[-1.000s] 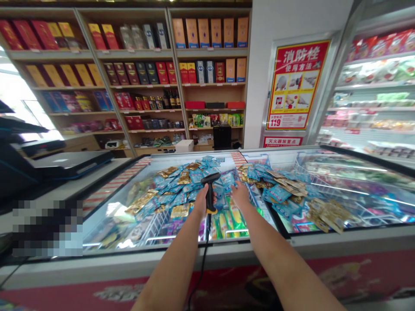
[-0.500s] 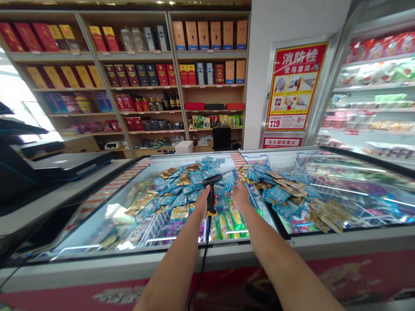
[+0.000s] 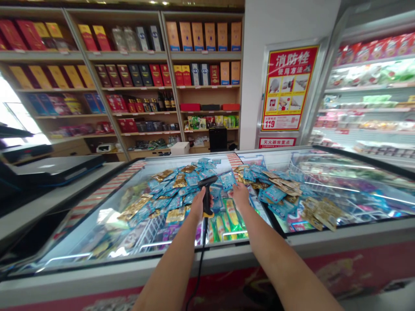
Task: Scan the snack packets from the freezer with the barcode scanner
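Note:
My left hand (image 3: 198, 204) is wrapped round the grip of a black barcode scanner (image 3: 207, 196) with a yellow-edged base and a cord hanging down. The scanner's head points right, towards a small blue packet (image 3: 228, 180). My right hand (image 3: 240, 195) pinches this packet by its near edge. Left of the scanner, a loose pile of blue and gold packets (image 3: 175, 190) covers the glass lid. To the right of my right hand lies another pile of blue and brown-gold packets (image 3: 275, 190), with gold packets (image 3: 324, 211) at its near end.
The packets lie on a glass-topped chest freezer (image 3: 233, 252), with yellow-and-green packs (image 3: 227, 222) inside. A counter with a flat device (image 3: 61, 168) stands to the left. Behind are shelves of boxes (image 3: 136, 75), a red notice (image 3: 288, 88) and an open chiller (image 3: 372, 99).
The whole view has shifted slightly, so the scene sits further left. Both hands keep hold of the scanner and the blue packet, close together as before.

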A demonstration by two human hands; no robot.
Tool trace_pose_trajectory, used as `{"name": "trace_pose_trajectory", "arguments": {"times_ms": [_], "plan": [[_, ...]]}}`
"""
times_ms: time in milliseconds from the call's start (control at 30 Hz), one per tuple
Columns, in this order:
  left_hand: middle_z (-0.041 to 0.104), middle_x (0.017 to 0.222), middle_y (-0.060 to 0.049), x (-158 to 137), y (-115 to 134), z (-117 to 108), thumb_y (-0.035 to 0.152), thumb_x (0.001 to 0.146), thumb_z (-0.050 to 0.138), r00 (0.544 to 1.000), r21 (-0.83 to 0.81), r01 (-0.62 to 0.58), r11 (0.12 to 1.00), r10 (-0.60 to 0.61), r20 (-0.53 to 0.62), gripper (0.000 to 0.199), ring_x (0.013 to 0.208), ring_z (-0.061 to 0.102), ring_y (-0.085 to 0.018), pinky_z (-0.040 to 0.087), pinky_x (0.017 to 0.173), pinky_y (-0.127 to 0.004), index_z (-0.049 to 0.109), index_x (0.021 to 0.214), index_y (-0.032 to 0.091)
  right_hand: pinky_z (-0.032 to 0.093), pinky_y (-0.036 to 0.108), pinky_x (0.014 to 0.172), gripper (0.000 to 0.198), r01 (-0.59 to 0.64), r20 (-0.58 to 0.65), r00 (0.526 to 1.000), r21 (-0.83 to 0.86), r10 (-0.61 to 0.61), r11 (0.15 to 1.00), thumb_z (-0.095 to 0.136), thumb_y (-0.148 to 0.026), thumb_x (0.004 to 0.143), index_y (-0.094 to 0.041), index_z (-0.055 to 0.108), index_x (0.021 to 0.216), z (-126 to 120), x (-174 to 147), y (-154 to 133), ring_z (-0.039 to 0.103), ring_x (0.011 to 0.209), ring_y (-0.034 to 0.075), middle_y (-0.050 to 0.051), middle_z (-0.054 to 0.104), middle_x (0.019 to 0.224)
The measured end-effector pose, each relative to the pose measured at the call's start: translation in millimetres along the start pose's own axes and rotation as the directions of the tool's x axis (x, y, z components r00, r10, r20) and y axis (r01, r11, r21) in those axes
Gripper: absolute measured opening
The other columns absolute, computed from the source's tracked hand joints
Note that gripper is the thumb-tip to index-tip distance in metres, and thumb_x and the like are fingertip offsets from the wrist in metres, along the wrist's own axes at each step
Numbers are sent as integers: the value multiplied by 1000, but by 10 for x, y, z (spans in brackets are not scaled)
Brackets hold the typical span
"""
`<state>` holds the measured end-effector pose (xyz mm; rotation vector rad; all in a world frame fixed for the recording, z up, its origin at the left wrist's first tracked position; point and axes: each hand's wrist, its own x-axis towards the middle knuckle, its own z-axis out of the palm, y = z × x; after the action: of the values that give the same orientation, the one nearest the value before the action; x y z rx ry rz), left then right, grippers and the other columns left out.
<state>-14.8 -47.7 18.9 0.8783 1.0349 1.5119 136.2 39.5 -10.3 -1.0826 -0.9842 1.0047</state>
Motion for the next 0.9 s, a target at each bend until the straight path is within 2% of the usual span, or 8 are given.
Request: {"name": "trace_pose_trajectory", "arguments": {"times_ms": [167, 267, 400, 500, 567, 667, 767, 900], "plan": [[60, 61, -3, -2, 26, 18, 62, 66, 62, 1000, -24, -4, 1000, 4, -21, 53, 45, 52, -11, 40, 43, -22, 60, 84, 12, 54, 26, 55, 13, -153, -142, 960, 451, 241, 879, 61, -22, 71, -20, 48, 74, -71, 115, -94, 60, 48, 12, -6, 55, 50], [60, 62, -2, 1, 30, 21, 62, 65, 63, 1000, -33, -4, 999, 3, -17, 55, 45, 52, -11, 40, 42, -22, 61, 88, 12, 57, 29, 63, 13, -151, -163, 944, 561, 287, 814, 57, -17, 74, -21, 45, 71, -155, 194, -123, 64, 57, 13, -4, 58, 55], [59, 60, -3, 24, 4, -1, 63, 67, 61, 1000, -7, -8, 1000, 8, -18, 54, 45, 52, -11, 40, 42, -21, 61, 82, 11, 58, 32, 70, 11, -150, -158, 941, 597, 299, 788, 51, -14, 75, -22, 44, 70, -287, 259, -137, 67, 68, 15, -1, 61, 62], [58, 56, -4, 38, -11, -13, 64, 68, 59, 1000, 13, 6, 1000, -6, -24, 53, 44, 51, -10, 40, 42, -21, 60, 73, 11, 56, 32, 79, 12, -98, -144, 959, 636, 243, 765, 53, -15, 72, -22, 45, 72, -371, 282, -169, 67, 75, 14, -2, 61, 66], [58, 59, -3, 40, -10, -12, 63, 67, 60, 1000, -2, -1, 1000, 1, -16, 53, 45, 51, -10, 40, 42, -21, 60, 78, 11, 54, 30, 83, 15, -51, -147, 970, 653, 193, 755, 56, -16, 69, -23, 45, 75, -402, 291, -197, 66, 76, 11, -5, 59, 68], [60, 62, -2, 36, -3, -5, 61, 66, 62, 1000, -32, -16, 999, 16, 2, 55, 46, 52, -10, 41, 43, -22, 60, 90, 12, 54, 29, 80, 22, -9, -163, 975, 640, 148, 768, 58, -22, 68, -25, 44, 84, -397, 296, -218, 65, 74, 9, -9, 56, 70], [59, 62, -2, 31, -4, -2, 61, 67, 62, 1000, -41, -9, 999, 10, 3, 53, 46, 52, -10, 41, 43, -22, 59, 88, 12, 55, 30, 74, 34, -1, -156, 981, 596, 116, 803, 58, -29, 68, -30, 40, 97, -344, 285, -196, 64, 73, 10, -10, 56, 73], [59, 61, -2, 28, -15, -8, 60, 68, 61, 1000, -67, -4, 998, 5, 6, 51, 46, 52, -10, 39, 42, -21, 60, 86, 12, 54, 31, 70, 58, -9, -183, 975, 543, 128, 840, 59, -24, 65, -33, 31, 114, -263, 256, -159, 65, 70, 12, -11, 56, 74]]}}
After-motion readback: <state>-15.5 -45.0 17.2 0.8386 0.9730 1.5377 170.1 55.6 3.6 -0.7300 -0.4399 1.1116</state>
